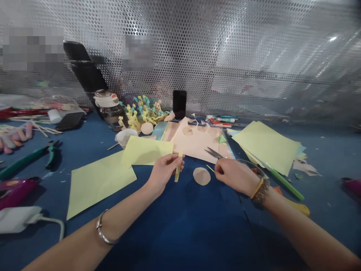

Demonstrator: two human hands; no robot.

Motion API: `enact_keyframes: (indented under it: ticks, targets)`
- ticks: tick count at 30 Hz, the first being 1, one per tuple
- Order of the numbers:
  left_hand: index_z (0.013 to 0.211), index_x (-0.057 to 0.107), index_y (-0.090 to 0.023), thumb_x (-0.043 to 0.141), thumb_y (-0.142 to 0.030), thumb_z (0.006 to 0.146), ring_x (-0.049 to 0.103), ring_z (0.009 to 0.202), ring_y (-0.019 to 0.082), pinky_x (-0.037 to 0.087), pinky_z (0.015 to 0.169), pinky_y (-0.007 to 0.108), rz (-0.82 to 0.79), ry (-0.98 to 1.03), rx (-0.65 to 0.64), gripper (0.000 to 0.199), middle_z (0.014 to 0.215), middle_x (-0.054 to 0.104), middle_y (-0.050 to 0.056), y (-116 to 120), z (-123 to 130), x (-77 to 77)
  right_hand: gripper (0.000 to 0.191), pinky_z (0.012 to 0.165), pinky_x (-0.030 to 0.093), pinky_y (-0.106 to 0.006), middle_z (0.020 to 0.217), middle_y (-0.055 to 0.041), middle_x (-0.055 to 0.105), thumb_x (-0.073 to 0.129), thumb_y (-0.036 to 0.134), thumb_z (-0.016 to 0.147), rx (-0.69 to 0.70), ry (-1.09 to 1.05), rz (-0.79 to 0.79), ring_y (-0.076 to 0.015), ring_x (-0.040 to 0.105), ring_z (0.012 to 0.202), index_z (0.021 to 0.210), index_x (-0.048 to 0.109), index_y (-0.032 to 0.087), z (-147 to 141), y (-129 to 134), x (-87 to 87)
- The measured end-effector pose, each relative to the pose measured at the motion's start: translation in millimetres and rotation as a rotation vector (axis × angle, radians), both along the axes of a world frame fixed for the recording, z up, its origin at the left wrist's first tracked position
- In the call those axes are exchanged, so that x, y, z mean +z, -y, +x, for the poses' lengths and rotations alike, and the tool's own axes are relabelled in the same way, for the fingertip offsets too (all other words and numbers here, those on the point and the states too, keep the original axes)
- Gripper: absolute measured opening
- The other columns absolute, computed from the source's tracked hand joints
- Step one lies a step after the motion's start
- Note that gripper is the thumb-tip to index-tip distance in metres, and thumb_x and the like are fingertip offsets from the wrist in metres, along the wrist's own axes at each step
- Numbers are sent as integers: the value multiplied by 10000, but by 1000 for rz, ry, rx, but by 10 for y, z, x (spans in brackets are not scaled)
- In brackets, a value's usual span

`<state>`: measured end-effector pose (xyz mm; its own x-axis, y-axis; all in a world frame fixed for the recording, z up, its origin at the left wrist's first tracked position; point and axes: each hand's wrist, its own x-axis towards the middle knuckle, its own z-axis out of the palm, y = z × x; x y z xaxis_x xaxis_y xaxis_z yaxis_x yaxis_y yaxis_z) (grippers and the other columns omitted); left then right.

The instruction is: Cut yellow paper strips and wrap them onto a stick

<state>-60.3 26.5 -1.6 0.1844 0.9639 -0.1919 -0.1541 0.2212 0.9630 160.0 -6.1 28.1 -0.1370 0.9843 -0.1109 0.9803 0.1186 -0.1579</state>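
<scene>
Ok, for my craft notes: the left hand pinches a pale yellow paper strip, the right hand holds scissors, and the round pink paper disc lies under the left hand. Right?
No: the head view shows the pink paper disc lying on the blue table between the left hand and the right hand, touching neither. The pale yellow paper strip and the scissors are as you say.

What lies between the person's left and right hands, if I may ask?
A round peach paper disc lies there on the blue surface, between the left hand and right hand, in the head view.

Perforated metal wall (pixel 180 49) behind blue table (pixel 180 233) (glare upper right).
</scene>
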Motion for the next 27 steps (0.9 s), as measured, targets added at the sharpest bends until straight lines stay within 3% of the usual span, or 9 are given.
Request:
enact_keyframes:
  ticks: [6,8,13,18,22,27]
  targets:
    - [882,713,-154,698,-306,740,600,700,123,465,680,236,-13,-29,-29,209,773,653,33,-10,-16,-23,172,563,335,-293,779,-79,652,523,283,809,11,32,-38,-221,596,686,688,603,189,77,-73,34]
    - [894,711,-154,698,-312,741,596,696,121,462,675,235,-18,-29,-35,220,773,653,32,-6,-16,-20,164,573,364,-290,763,-65,656,522,267,814,6,-62,-54,-208,603,674,695,607,193,79,-76,72]
    - [877,705,-142,703,-332,733,583,663,120,440,625,227,-22,-11,-78,239,740,644,29,53,12,0,253,476,425,-237,798,-34,695,506,427,866,14,-776,-238,-110,586,489,821,584,190,-92,-40,166]
    - [838,703,-161,677,-302,744,534,593,113,414,583,225,58,-54,-143,171,630,612,5,175,55,41,221,410,423,-186,751,-18,676,622,360,806,-25,-1249,-292,-72,553,456,911,563,175,-330,19,-45]
    - [828,706,-166,664,-297,748,522,558,113,410,558,226,80,-103,-146,160,592,605,3,232,69,62,219,431,446,-176,775,-19,670,635,304,798,-48,-1318,-338,-67,568,503,959,569,171,-371,65,-195]
    - [771,689,-165,668,-324,747,525,551,112,419,554,230,104,-94,-90,163,589,592,-4,230,68,57,197,430,448,-184,807,-28,670,593,315,825,-9,-1264,-314,-67,567,501,963,571,177,-347,97,-166]
